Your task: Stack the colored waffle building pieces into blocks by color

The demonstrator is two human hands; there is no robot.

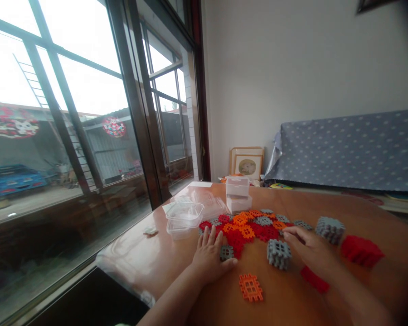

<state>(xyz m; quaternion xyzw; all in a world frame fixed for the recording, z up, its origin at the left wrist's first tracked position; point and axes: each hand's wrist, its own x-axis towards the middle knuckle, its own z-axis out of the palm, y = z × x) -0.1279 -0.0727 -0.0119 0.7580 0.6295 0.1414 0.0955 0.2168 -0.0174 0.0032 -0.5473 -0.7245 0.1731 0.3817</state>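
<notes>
My left hand (211, 258) rests palm down with fingers spread, at the left edge of a loose heap of red, orange and grey lattice pieces (246, 232). A grey piece (226, 252) lies between its thumb and fingers. At the heap's right side, my right hand (301, 240) has its fingers pressed together; what they pinch, if anything, is too small to tell. Between the hands stands a grey stack (279, 254), with a single orange piece (250, 287) lying nearer to me. Red pieces (314, 279) lie partly under my right forearm.
Another grey stack (330, 230) and a red stack (361, 251) stand on the table (279, 299) at right. Clear plastic containers (184, 213) sit behind my left hand, and two stacked boxes (238, 194) behind the heap. A window lines the left side.
</notes>
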